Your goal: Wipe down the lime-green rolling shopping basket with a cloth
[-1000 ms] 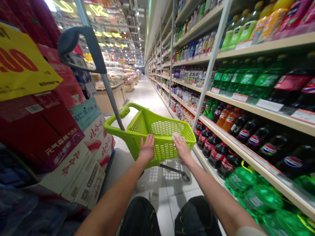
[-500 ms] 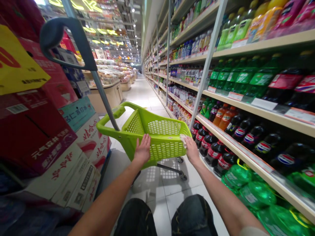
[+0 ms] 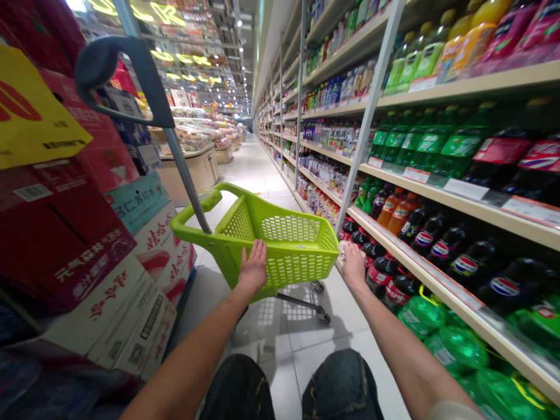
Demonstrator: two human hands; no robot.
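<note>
A lime-green plastic shopping cart (image 3: 301, 265) with perforated basket walls stands before my knees. My left hand (image 3: 254, 265) lies with straight fingers on the near side of its basket, just below the rim. My right hand (image 3: 353, 265) is closed on a crumpled whitish cloth (image 3: 343, 251), a little to the right of the basket's front end. Part of the cloth is hidden by the fingers. The cart's grey handle (image 3: 168, 111) rises at the left on a metal pole.
Shelves (image 3: 455, 201) full of drink bottles run along the right side, with large green bottles (image 3: 455, 350) at floor level. Stacked drink cartons (image 3: 126, 315) crowd the left. The tiled aisle (image 3: 258, 166) stretches ahead past food display counters (image 3: 188, 172).
My right hand has moved right with the cloth, off the front corner of the basket toward the shelves. My left hand stays on the basket's side.
</note>
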